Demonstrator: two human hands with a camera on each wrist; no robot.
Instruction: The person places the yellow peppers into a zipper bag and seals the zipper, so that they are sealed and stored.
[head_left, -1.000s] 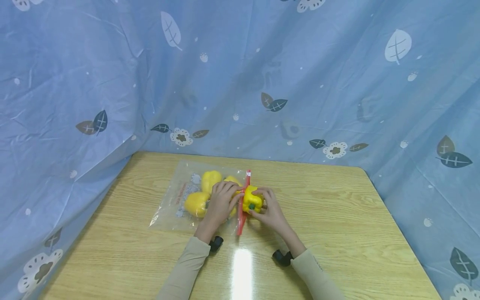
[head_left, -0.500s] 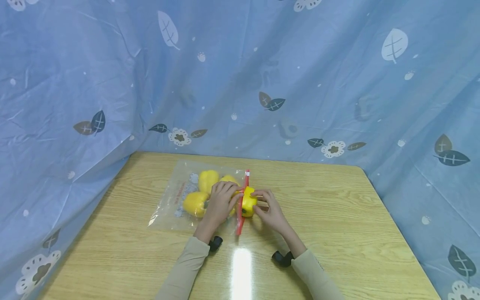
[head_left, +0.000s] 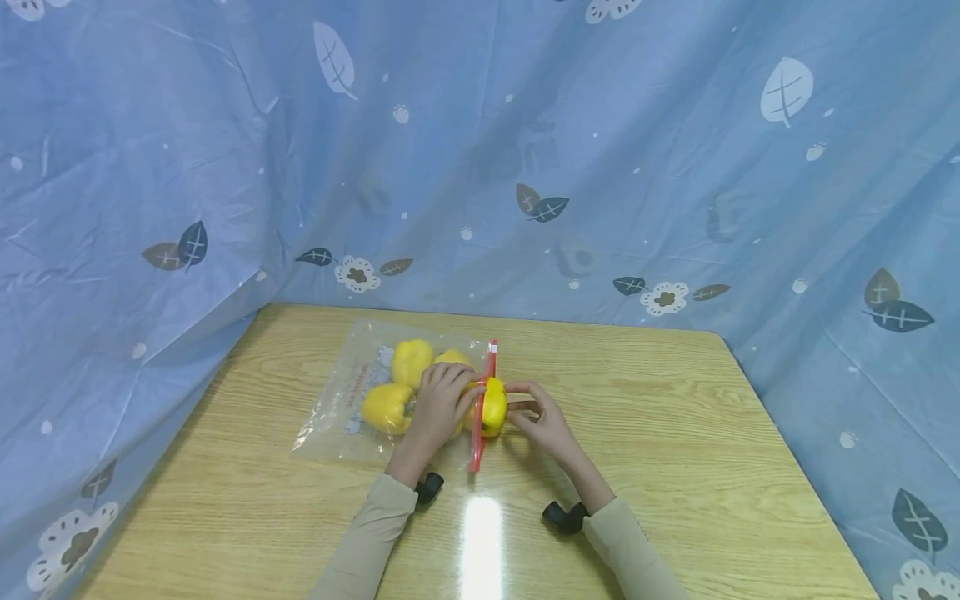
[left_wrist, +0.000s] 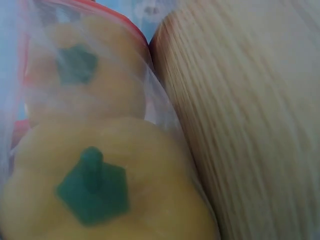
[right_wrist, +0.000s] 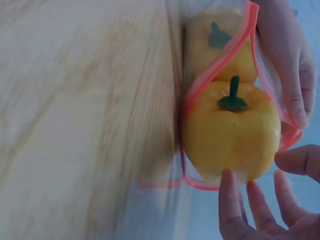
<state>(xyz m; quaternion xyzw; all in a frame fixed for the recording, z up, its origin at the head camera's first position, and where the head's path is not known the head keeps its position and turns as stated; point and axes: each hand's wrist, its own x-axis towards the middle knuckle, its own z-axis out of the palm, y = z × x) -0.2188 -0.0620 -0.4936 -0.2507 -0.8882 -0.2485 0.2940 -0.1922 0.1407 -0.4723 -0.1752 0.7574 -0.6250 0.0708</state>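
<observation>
A clear plastic zip bag point(head_left: 330, 421) with a red edge point(head_left: 476, 454) lies on the table, several yellow bell peppers inside it. My left hand point(head_left: 437, 404) pinches the upper edge of its mouth and holds it up. Another yellow bell pepper point(right_wrist: 232, 137) sits partly through the opening, its green stem upward in the right wrist view. My right hand point(head_left: 546, 425) is behind this pepper with fingers spread, fingertips touching or almost touching it. In the left wrist view, peppers with green stems point(left_wrist: 95, 187) show through the film; the left hand is not visible there.
The light wooden table point(head_left: 637, 433) extends around the bag. A blue patterned curtain point(head_left: 480, 167) hangs behind and at both sides. Black wrist devices point(head_left: 564, 517) sit below both hands, close to the tabletop.
The pepper at the mouth has moved left into the bag, tipping so its stem faces away from the head view. My right fingers have loosened from around it. The left hand keeps its pinch.
</observation>
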